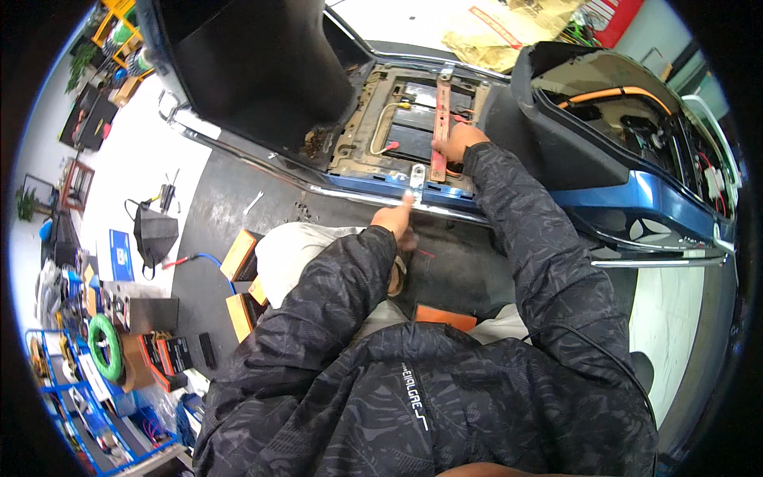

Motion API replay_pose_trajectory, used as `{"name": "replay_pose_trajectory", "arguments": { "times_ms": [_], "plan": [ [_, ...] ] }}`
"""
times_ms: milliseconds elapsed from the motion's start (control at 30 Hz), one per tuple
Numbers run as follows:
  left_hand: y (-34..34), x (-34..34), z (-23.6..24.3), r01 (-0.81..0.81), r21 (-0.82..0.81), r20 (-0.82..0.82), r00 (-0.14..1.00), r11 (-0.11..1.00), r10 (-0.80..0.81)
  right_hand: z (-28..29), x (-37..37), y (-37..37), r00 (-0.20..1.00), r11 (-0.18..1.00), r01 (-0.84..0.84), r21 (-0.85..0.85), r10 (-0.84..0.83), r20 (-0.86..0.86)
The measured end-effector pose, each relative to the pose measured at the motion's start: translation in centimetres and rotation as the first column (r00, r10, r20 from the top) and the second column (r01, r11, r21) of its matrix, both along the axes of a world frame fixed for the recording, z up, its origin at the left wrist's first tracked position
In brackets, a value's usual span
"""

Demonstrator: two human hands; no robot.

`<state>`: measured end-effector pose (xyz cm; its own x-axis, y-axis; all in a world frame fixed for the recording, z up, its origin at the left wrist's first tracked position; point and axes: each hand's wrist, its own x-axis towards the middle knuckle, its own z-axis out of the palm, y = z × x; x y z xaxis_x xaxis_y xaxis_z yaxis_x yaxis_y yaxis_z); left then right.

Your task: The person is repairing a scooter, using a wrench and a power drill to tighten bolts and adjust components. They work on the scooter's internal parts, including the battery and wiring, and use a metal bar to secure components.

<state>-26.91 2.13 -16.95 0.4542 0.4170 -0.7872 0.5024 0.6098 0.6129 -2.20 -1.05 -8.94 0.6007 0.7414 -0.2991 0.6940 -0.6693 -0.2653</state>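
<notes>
A blue scooter body (592, 191) lies across the upper view, its floor compartment holding dark batteries (405, 137) with wires and coloured terminal covers. My right hand (461, 141) grips a worn red metal bar (440, 107) that spans the batteries; the bar's far end is by a metal bracket (447, 73). My left hand (391, 219) is just outside the chrome side rail (318, 191), one finger raised near the lower silver bracket (417, 176); its fingers are blurred, so I cannot tell if it holds anything.
Orange-and-black boxes (237, 258) and a wrench (253, 203) are on the dark floor mat (199, 222). At left are a black bag (152, 234), a green coil (103, 347) and a blue rack (67, 397). Yellowish sacking (493, 32) lies beyond the scooter.
</notes>
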Motion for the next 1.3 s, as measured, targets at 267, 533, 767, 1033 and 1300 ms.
{"name": "replay_pose_trajectory", "arguments": {
  "times_ms": [267,533,767,1033,1300],
  "plan": [
    [2.6,3.5,-1.8,-0.682,-0.217,0.143,0.686,0.699,0.713,-1.6,1.5,-0.6,0.994,0.992,-0.108,0.068,0.107,0.025],
    [1.3,3.6,-1.5,-0.725,-0.233,0.229,0.607,0.648,0.761,0.5,-0.1,-1.5,0.996,0.995,-0.092,0.028,0.092,-0.015],
    [2.2,3.5,-3.2,-0.728,-0.110,0.172,0.657,0.677,0.734,0.9,-1.6,-0.7,0.997,0.999,0.045,0.025,-0.043,-0.065],
    [1.0,3.6,-1.2,-0.781,-0.085,0.134,0.606,0.619,0.784,0.7,-2.1,-0.6,0.999,0.999,0.038,0.025,-0.038,-0.010],
    [1.1,3.4,-0.8,-0.778,-0.066,0.119,0.615,0.625,0.779,-2.1,-2.4,0.6,0.998,0.994,-0.013,0.107,0.020,-0.066]
  ]
}}
